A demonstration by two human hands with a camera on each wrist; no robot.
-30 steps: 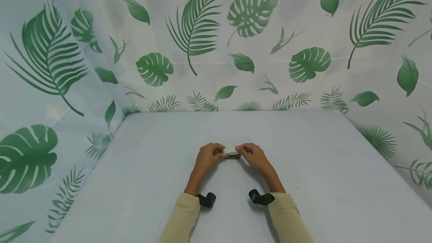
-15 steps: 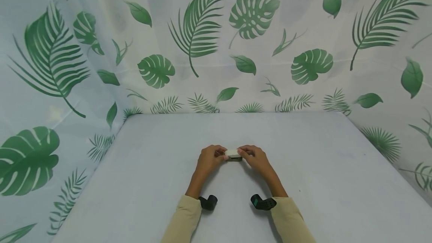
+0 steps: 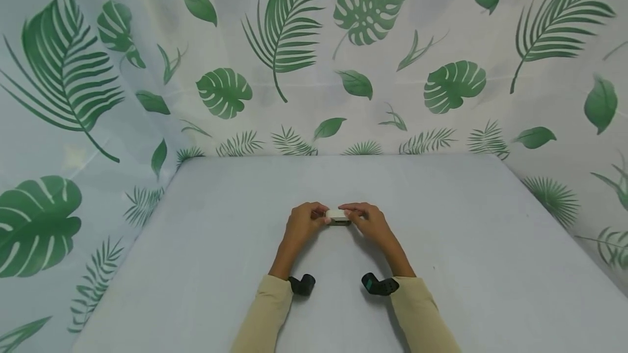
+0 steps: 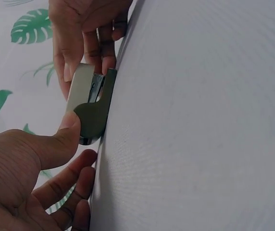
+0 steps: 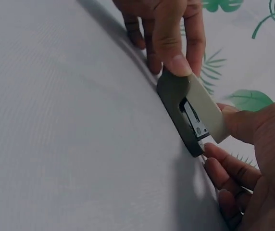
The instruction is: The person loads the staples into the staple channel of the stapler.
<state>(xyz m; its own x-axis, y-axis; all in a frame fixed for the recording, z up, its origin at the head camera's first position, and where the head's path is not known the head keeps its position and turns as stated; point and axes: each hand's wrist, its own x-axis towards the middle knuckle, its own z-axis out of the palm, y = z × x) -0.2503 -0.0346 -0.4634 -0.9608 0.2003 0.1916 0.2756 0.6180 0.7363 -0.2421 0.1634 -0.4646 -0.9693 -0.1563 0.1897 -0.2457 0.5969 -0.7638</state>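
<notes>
A small stapler (image 3: 336, 215) with a cream top arm and a dark olive base stands on the white table, between both hands. My left hand (image 3: 300, 227) grips its rounded hinge end, the thumb pressed on the side by the joint in the left wrist view. At the front end, my right hand (image 3: 374, 227) has its thumb (image 5: 238, 122) on the tip of the cream arm (image 5: 209, 108), with fingers on the far side. The arm is raised at an angle from the base (image 5: 176, 113), and the metal staple channel (image 5: 193, 118) shows in the gap.
The white tabletop (image 3: 221, 255) spreads out around the hands. Leaf-printed cloth (image 3: 294, 70) hangs behind it and along both sides. A dark wrist camera (image 3: 302, 285) sits on the left wrist, another (image 3: 380, 284) on the right.
Both hands stay at the stapler's two ends. The right forefinger reaches slightly farther over the stapler's top, and the head view has shifted a little.
</notes>
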